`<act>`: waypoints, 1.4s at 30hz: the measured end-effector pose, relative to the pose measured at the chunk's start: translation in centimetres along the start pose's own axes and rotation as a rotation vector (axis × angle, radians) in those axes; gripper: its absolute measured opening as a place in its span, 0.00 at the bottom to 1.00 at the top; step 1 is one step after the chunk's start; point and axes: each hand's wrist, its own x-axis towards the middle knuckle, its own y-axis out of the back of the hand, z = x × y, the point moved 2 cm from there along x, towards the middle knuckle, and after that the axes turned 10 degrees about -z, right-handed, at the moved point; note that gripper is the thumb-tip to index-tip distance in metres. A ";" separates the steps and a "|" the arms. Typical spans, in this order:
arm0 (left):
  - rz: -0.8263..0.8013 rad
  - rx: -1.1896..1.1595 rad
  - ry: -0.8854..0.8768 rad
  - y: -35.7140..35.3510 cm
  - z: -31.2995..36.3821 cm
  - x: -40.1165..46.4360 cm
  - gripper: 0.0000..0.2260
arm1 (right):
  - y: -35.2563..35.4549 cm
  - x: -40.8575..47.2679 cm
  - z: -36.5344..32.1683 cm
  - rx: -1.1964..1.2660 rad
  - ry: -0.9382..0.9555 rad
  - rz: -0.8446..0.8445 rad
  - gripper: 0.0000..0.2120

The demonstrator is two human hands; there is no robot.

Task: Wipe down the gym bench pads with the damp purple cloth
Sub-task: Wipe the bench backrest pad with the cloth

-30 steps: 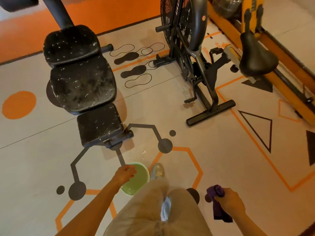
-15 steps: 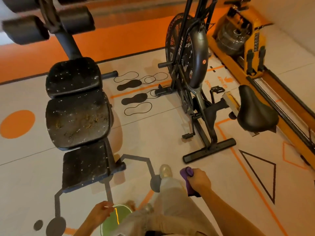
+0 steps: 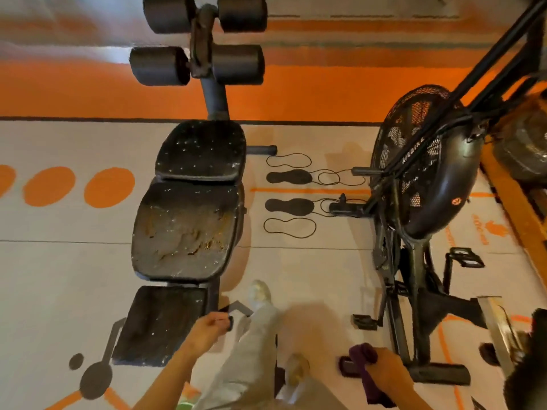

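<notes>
- Floor (image 3: 310, 270): pale grey surface with painted markings; an orange band runs along the far side, bordered by a dark line.
- Markings: three orange dots (image 3: 109, 187) at left, black footprint outlines (image 3: 290, 205) between the machines, orange lines and dark node shapes near the bottom.
- Gym bench (image 3: 186, 229) stands on the floor at centre-left; three black pads in a row, speckled with white flecks, the middle pad showing brownish residue. Foam rollers at its far end.
- Fan bike (image 3: 420, 184) stands on the floor at right, well apart from the bench.
- Two feet in pale shoes (image 3: 260, 291) rest on the floor just beside the bench's near end.
</notes>
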 end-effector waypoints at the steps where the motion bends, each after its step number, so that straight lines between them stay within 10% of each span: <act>1: -0.004 -0.015 -0.009 0.4 1.3 1.6 0.05 | 1.3 0.4 -1.2 -0.004 -0.010 -0.003 0.12; 18: 0.016 -0.161 0.129 12.3 16.5 16.5 0.09 | 19.3 10.2 -35.9 -0.056 0.187 0.164 0.11; 42: 0.402 0.146 -0.307 23.4 41.6 39.8 0.17 | 29.1 32.2 -76.7 0.375 0.551 0.034 0.18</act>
